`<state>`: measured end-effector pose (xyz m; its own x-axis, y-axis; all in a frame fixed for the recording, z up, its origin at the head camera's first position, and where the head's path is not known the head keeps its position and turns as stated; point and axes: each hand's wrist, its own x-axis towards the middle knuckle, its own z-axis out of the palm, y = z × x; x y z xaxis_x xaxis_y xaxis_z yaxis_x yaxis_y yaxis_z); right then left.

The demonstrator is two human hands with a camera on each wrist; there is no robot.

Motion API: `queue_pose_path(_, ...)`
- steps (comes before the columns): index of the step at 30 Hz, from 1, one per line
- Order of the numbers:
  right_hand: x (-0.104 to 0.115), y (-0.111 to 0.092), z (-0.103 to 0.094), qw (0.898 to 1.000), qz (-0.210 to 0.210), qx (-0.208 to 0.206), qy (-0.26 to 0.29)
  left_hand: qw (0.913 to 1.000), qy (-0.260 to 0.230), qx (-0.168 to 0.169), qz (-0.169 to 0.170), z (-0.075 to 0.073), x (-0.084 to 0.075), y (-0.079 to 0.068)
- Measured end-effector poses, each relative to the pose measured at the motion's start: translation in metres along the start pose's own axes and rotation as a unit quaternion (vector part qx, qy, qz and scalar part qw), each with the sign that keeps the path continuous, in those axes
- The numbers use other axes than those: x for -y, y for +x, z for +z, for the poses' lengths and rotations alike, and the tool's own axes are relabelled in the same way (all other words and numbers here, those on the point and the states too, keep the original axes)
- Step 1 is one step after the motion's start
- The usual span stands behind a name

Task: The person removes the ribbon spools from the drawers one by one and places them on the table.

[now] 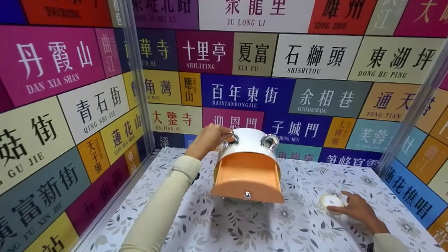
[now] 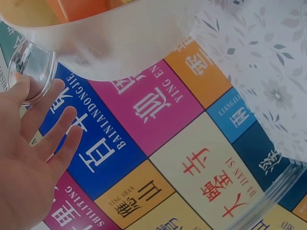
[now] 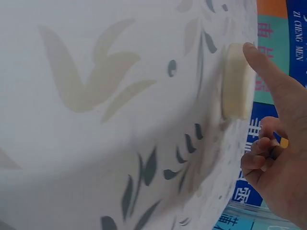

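A white rounded drawer box [image 1: 250, 141] stands on the table with its orange drawer [image 1: 247, 190] pulled out; a round silver knob sits on the drawer front. Two shiny silver ear-shaped rings rise from its top. My left hand [image 1: 211, 138] pinches the left silver ring [image 2: 34, 72] between thumb and index finger, its other fingers loosely extended. On the right, a roll of clear tape [image 1: 330, 202] lies flat on the table. My right hand [image 1: 358, 210] is beside it, thumb and index finger spread; the thumb [image 3: 254, 55] touches the roll's edge while the other fingers stand apart from it.
The table [image 1: 301, 231] wears a white cloth with grey leaves and flowers. Colourful panels with Chinese place names [image 1: 248, 92] wall in the back and sides. Clear upright strips [image 1: 138, 70] stand at the corners.
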<state>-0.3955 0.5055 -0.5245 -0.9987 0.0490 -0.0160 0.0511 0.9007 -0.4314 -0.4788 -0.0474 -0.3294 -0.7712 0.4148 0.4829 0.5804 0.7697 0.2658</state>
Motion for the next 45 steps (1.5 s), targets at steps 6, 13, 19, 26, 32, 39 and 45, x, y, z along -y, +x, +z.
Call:
queue_pose_path(6, 0.022, 0.002, -0.018, 0.995, -0.071, -0.065, -0.009, 0.9999, -0.007, -0.003, -0.012, -0.003, 0.003, -0.001)
queue_pose_path(13, 0.073, -0.003, -0.037, 0.986, -0.116, -0.111, -0.044, 0.9996, -0.018, 0.003, -0.024, -0.003, 0.007, -0.005)
queue_pose_path(19, 0.131, -0.016, -0.04, 0.966, -0.195, -0.166, -0.043, 0.9995, -0.022, 0.003, -0.021, -0.001, 0.009, -0.006)
queue_pose_path(26, 0.216, -0.042, -0.039, 0.915, -0.331, -0.229, -0.014, 0.9999, -0.012, -0.006, -0.005, 0.0, 0.011, -0.006)
queue_pose_path(32, 0.274, -0.072, -0.038, 0.888, -0.409, -0.211, 0.011, 0.9999, -0.014, -0.004, -0.004, 0.001, 0.01, -0.005)
queue_pose_path(39, 0.311, -0.092, -0.027, 0.834, -0.501, -0.23, 0.006, 0.9997, -0.021, -0.003, -0.013, 0.002, 0.006, -0.004)
queue_pose_path(45, 0.323, -0.098, -0.013, 0.779, -0.568, -0.265, -0.022, 0.9998, -0.019, 0.0, -0.012, 0.002, 0.001, -0.001)
